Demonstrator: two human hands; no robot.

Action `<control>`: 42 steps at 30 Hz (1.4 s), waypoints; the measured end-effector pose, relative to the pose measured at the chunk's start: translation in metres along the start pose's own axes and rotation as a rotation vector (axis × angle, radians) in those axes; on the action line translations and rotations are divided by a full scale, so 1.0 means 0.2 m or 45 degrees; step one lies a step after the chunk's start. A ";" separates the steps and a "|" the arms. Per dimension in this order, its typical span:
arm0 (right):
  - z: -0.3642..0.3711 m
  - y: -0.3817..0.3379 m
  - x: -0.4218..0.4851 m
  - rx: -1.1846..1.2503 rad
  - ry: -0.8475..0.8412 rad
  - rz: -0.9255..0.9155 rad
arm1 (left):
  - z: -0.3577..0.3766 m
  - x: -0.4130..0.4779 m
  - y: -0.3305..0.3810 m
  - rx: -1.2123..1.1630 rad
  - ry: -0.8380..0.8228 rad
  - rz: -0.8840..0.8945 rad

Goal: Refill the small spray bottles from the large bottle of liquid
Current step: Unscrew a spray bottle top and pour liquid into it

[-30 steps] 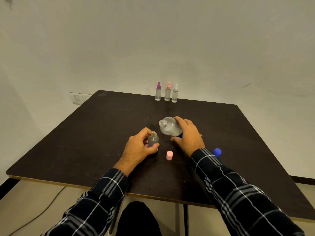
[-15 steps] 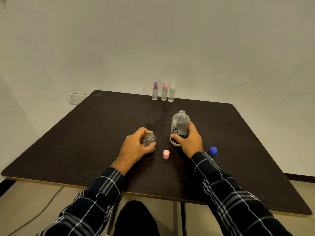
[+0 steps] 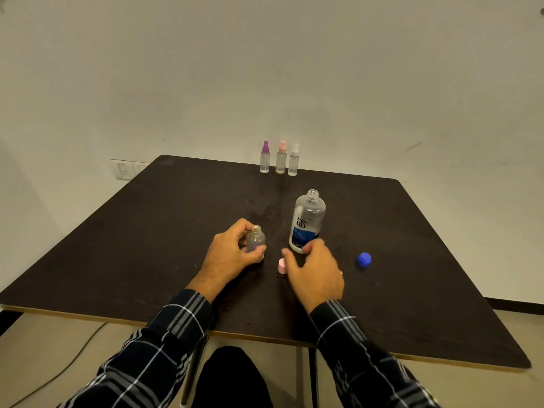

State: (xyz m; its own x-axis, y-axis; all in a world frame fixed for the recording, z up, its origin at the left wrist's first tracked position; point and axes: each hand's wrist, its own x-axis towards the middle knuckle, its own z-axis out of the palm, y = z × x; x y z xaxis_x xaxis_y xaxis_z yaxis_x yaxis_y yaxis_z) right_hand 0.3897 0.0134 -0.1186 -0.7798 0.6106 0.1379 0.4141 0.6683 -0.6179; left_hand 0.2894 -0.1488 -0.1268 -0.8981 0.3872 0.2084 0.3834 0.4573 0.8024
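One surface [image 3: 147, 245]: dark and square, it carried every item. Both grips worked over its near middle.
Large bottle [image 3: 307, 222]: it stood upright and uncapped just beyond the right grip. It was clear-walled with a blue and white label, and its liquid level could not be read.
Right grip [image 3: 315, 272]: the fingers were spread and loose, holding nothing. The tips were blurred at the foot of the large bottle, so contact could not be told.
Left grip [image 3: 232, 254]: it was curled round the small bottle, with the thumb across the front.
Three spray bottles [image 3: 281, 159]: they stood in a row well beyond both grips, at the far edge. They were topped purple, pink and white, and each seemed to hold clear liquid.
Small bottle [image 3: 255, 240]: it stood upright on the surface inside the left grip with its neck open. What it held was too faint to judge.
Blue cap [image 3: 364, 259]: it lay to the right of the right grip, clear of it, and probably belonged to the large bottle.
Pink cap [image 3: 281, 265]: it lay between the two grips, just beside the right thumb.
Step in hand: pouring seemed to be done for this bottle, and closing it looked due.
Next move: the right grip would likely need to pinch the pink cap, seat it squarely on the open neck and twist. Meanwhile the left grip would hold the small bottle steady and away from the uncapped large bottle.
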 end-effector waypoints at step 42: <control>0.00 -0.34 0.13 -0.056 -0.411 -0.689 | -0.01 0.01 0.01 -0.007 -0.028 -0.028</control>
State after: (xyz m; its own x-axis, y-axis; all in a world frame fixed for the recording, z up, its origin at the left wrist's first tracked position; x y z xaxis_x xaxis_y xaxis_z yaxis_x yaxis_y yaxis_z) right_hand 0.3402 -0.0162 -0.0728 -0.9838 0.0265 0.1773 -0.0655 0.8676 -0.4929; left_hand 0.2878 -0.1490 -0.1247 -0.9012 0.3949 0.1783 0.3625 0.4618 0.8095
